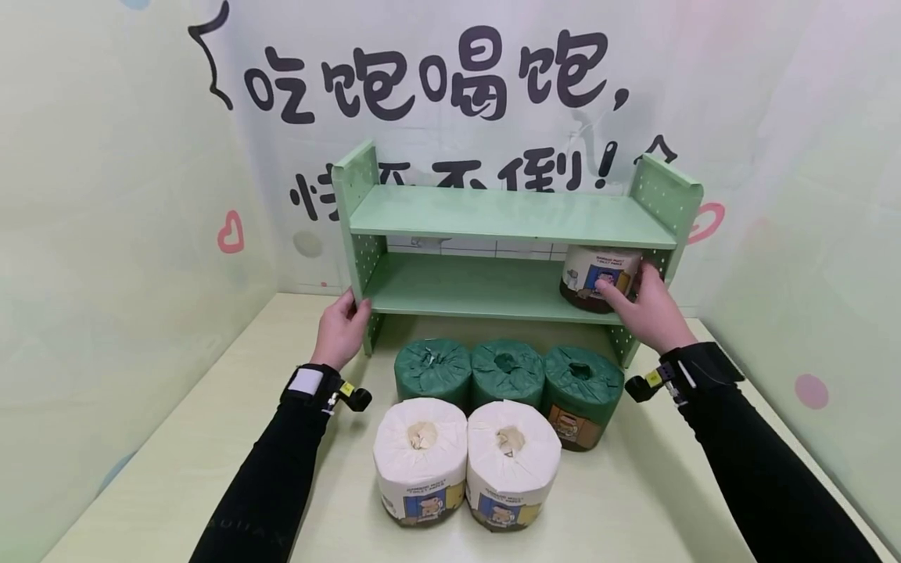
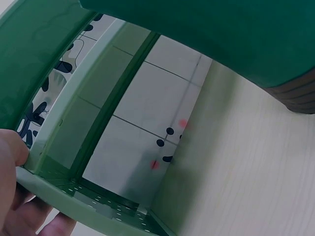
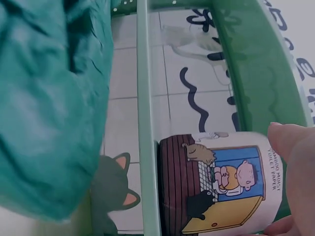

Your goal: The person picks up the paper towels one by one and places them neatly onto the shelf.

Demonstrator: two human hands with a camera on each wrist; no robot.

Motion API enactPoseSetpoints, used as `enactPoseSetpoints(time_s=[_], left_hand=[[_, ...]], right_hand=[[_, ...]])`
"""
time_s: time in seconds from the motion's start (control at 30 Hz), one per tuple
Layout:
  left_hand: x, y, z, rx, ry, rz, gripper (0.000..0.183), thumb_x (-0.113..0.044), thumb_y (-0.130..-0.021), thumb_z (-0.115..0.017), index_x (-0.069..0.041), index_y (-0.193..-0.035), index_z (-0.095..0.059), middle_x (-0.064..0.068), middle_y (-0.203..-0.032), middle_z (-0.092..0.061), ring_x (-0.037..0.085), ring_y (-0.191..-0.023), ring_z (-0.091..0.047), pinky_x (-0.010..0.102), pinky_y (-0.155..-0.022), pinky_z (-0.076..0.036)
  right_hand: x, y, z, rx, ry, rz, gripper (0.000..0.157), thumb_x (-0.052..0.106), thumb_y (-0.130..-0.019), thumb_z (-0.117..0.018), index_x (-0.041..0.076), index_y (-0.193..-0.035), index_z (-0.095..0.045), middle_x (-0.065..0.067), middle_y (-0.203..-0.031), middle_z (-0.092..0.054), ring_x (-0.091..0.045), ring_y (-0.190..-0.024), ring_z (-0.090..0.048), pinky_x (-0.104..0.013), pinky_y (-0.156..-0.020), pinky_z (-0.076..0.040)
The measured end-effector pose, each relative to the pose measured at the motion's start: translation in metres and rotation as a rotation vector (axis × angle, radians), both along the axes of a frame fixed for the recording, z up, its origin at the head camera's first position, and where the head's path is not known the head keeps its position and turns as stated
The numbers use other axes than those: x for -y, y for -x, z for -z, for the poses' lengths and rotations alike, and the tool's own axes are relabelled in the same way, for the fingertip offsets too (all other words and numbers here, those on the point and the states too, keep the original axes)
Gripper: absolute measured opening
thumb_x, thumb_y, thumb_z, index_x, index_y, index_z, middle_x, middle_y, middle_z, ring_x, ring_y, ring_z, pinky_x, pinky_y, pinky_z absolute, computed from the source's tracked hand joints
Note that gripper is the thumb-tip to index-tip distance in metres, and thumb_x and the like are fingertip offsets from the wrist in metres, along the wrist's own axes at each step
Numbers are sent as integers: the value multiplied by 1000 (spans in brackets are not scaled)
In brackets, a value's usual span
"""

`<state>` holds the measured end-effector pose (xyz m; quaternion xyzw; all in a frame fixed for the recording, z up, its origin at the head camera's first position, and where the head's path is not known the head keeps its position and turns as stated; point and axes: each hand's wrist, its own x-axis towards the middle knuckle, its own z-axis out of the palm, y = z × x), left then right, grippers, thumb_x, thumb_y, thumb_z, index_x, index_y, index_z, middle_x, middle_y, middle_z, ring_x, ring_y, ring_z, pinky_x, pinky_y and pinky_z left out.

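Note:
A green two-tier shelf rack [image 1: 443, 288] with perforated side panels stands at the back of the table. My left hand [image 1: 341, 331] grips its left side panel, thumb in front and fingers around the outside, as the left wrist view also shows. On the lower tier, at the right end, sits a white-wrapped toilet paper roll [image 1: 598, 275] with a cartoon label [image 3: 221, 182]. My right hand [image 1: 655, 311] holds this roll at its right side, thumb across the front; the other fingers are partly hidden between roll and side panel.
Three green-wrapped rolls [image 1: 508, 371] stand in a row on the table [image 1: 324, 508] before the rack. Closer to me are two white-wrapped rolls [image 1: 421, 450], side by side. A printed cloth [image 1: 436, 47] hangs behind, with pale cloth walls [image 1: 127, 195] at both sides.

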<state>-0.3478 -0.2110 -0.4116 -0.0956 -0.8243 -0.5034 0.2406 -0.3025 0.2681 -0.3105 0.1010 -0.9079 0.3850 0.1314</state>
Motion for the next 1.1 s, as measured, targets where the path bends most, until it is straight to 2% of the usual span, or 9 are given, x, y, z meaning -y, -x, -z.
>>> enactPoseSetpoints(time_s=[0.13,0.27,0.47,0.63,0.87,1.1], left_hand=[[0,1,0,-4,1,3,34,-23,-105,-51,-7,-134,-59,15,-97,-65,19,-75,-54,25,-56,-45],[-1,0,0,-1,0,9,34,-22,-105,-51,-7,-135,-58,17,-99,-65,20,-75,-54,26,-56,-45],[-1,-1,0,10,-3,7,36,-22,-106,-50,-7,-138,-56,14,-103,-65,19,-79,-55,25,-58,-46],[-1,-1,-1,3,0,1,34,-23,-105,-50,-8,-136,-57,13,-100,-64,19,-77,-54,24,-57,-45],[-4,2,-2,-3,2,17,34,-23,-105,-51,-8,-135,-58,12,-97,-64,18,-76,-54,25,-57,-45],[-1,1,0,9,20,0,34,-24,-106,-50,-8,-134,-59,16,-92,-63,19,-72,-52,24,-53,-44]], right_hand=[[1,-10,2,19,45,10,99,57,-98,-51,-4,-154,3,-33,-152,-13,-43,-136,-20,-61,-107,-26],[0,-21,5,22,79,17,101,57,-98,-51,-4,-154,6,-30,-155,-5,-43,-136,-18,-60,-108,-25],[1,-34,7,-10,113,-1,93,52,-99,-54,-4,-155,-3,-30,-153,-13,-42,-135,-22,-60,-107,-27],[3,-48,8,-60,116,-28,84,45,-101,-55,-3,-155,-10,-27,-153,-19,-40,-134,-26,-60,-106,-29],[11,-74,12,-104,125,-52,73,39,-102,-57,-1,-152,-21,-20,-150,-30,-33,-132,-33,-58,-105,-32],[21,-96,15,-115,137,-103,64,30,-102,-60,4,-151,-28,-11,-148,-35,-25,-132,-35,-55,-104,-35]])
